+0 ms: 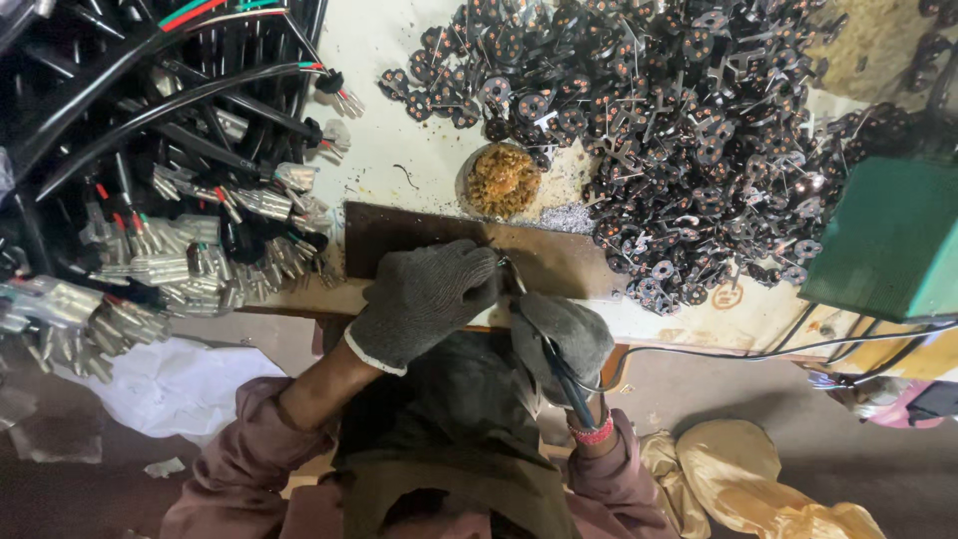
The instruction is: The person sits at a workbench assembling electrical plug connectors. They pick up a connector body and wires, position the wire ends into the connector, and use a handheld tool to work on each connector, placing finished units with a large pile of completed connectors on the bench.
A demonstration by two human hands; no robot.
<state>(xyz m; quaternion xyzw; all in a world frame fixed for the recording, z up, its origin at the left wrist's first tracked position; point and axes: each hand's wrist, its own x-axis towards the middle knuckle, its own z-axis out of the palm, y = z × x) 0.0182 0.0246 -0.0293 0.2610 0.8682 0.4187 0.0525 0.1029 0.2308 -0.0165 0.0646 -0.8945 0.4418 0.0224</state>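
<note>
Two gloved hands [424,299], one soldering iron [554,364], one green box [888,240].

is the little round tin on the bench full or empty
Full. The round tin beyond the gloved left hand is heaped to its rim with a tangled golden-brown mass; what the mass is cannot be told.

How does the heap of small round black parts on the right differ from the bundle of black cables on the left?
The heap of round parts is loose small discs with coppery centres and thin metal legs; the cable bundle is long black cords ending in silvery metal terminals. The discs lie scattered every way, while the cables run roughly side by side. The cables show red and green wire tips; the discs do not. Both rest on the pale worktable.
</note>
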